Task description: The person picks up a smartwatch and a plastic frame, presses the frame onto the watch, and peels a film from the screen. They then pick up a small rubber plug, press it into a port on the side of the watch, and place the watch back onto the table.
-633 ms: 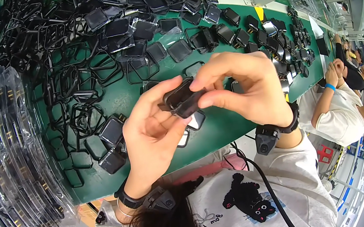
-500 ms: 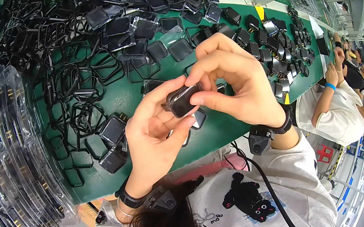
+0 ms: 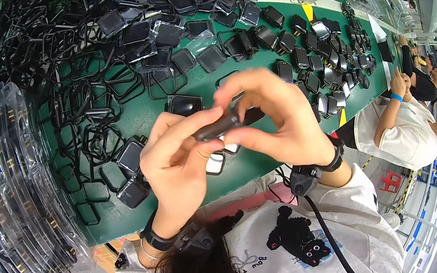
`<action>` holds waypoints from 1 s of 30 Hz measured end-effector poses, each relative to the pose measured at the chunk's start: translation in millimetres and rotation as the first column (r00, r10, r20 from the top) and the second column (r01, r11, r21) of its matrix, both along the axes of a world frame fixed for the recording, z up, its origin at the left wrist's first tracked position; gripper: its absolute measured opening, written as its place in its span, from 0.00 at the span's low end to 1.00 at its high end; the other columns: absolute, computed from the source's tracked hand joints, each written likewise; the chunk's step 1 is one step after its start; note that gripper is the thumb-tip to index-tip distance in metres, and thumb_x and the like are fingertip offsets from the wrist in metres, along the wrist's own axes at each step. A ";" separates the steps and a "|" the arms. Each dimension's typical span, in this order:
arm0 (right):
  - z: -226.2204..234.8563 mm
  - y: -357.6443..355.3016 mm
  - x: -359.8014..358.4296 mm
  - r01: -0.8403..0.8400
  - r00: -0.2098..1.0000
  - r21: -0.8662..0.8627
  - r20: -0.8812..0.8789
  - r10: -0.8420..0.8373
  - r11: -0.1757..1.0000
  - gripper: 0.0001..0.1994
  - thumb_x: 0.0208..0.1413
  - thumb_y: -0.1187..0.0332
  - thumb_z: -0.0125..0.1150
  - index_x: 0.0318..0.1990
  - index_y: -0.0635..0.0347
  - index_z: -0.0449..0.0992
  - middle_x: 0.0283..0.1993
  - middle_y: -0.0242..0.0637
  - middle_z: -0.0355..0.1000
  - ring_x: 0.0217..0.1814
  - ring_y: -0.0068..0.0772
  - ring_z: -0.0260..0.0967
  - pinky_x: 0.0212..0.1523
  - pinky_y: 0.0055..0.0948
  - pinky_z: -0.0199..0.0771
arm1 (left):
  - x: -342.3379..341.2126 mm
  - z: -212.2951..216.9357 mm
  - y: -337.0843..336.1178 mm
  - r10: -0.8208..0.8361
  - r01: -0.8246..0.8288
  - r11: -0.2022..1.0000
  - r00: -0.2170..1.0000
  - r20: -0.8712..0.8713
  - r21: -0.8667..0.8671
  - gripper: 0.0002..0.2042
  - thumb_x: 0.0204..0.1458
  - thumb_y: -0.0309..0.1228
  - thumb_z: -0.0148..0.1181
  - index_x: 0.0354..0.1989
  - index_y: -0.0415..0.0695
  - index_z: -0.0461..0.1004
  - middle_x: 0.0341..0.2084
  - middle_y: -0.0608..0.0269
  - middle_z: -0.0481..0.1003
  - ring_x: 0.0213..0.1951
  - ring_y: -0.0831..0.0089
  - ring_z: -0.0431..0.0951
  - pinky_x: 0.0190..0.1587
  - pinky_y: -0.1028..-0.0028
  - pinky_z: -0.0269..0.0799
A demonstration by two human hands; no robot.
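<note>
- The left hand [image 3: 177, 163] curls its fingers [image 3: 196, 124] closed around a small black square casing [image 3: 217, 127], held above the green table [image 3: 140, 115].
- The right hand [image 3: 279, 120] pinches the casing's other end, thumb below, fingers bent over it.
- Black frames [image 3: 79, 96] litter the table behind.

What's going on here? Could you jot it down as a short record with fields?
Setting: green table at a work line
Left hand: pinches one end of a small black part
Right hand: pinches the other end of that part
On the table: a heap of black frames at the far left, black square modules in rows to the right
At the left edge: a stack of clear plastic trays
Other people: co-workers seated further along the table on the right
</note>
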State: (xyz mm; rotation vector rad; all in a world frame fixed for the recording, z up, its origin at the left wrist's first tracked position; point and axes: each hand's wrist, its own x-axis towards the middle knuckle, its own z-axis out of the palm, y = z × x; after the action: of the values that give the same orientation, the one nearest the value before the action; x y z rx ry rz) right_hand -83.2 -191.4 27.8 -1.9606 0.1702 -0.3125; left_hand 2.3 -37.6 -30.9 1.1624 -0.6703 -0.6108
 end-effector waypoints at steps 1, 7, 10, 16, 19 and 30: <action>-0.5 2.0 -2.5 -0.001 1.000 0.001 0.027 0.001 1.000 0.12 0.42 0.78 0.67 0.37 0.66 0.73 0.39 0.40 0.67 0.33 0.27 0.66 0.34 0.23 0.68 | -1.7 1.1 -0.7 -0.001 0.001 1.000 1.000 0.001 -0.001 0.20 0.43 0.08 0.55 0.47 0.32 0.70 0.35 0.60 0.68 0.38 0.74 0.75 0.42 0.78 0.75; -6.4 5.2 -22.3 0.051 0.988 -0.007 0.143 -0.049 0.999 0.13 0.41 0.71 0.70 0.34 0.67 0.76 0.32 0.39 0.70 0.32 0.31 0.67 0.32 0.26 0.66 | -15.4 18.8 -10.4 0.045 -0.047 0.998 0.997 -0.057 -0.038 0.12 0.40 0.09 0.59 0.35 0.34 0.72 0.32 0.60 0.68 0.31 0.76 0.73 0.31 0.81 0.71; -5.5 6.1 -31.4 0.089 0.976 0.086 0.193 -0.104 0.992 0.13 0.40 0.70 0.71 0.33 0.67 0.76 0.30 0.38 0.69 0.32 0.32 0.66 0.31 0.28 0.65 | -16.8 24.1 -12.1 0.038 -0.037 0.998 0.999 0.037 -0.042 0.10 0.39 0.10 0.60 0.32 0.35 0.72 0.30 0.60 0.70 0.29 0.75 0.72 0.28 0.80 0.68; -9.5 16.0 -44.1 0.122 0.953 0.096 0.268 -0.143 0.988 0.13 0.39 0.71 0.71 0.32 0.67 0.75 0.29 0.36 0.67 0.31 0.31 0.65 0.30 0.26 0.64 | -22.8 30.6 -14.2 0.073 -0.051 0.994 0.964 0.254 -0.094 0.10 0.36 0.14 0.63 0.28 0.36 0.73 0.24 0.59 0.72 0.25 0.73 0.68 0.26 0.77 0.64; -12.3 15.9 -55.6 0.139 0.941 0.137 0.291 -0.174 0.981 0.13 0.39 0.72 0.71 0.32 0.67 0.75 0.28 0.36 0.67 0.31 0.30 0.65 0.30 0.26 0.63 | -32.0 25.9 -19.5 0.038 -0.012 0.993 0.974 0.222 -0.116 0.09 0.36 0.15 0.64 0.27 0.36 0.72 0.23 0.60 0.72 0.24 0.74 0.67 0.25 0.78 0.62; -33.4 4.4 -104.7 0.252 0.957 0.354 0.051 -0.287 0.901 0.13 0.38 0.73 0.71 0.32 0.67 0.76 0.29 0.36 0.67 0.31 0.31 0.64 0.32 0.28 0.64 | -67.5 10.6 -38.7 -0.153 0.172 0.977 0.978 -0.140 0.127 0.10 0.37 0.15 0.63 0.30 0.35 0.70 0.23 0.58 0.70 0.24 0.68 0.71 0.25 0.70 0.66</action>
State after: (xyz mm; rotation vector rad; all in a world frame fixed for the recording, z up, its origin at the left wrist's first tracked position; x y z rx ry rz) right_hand -188.0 -187.0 -5.6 -1.5678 0.4065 -0.5271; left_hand -65.3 -76.2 -20.3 1.1923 -0.6229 -0.8764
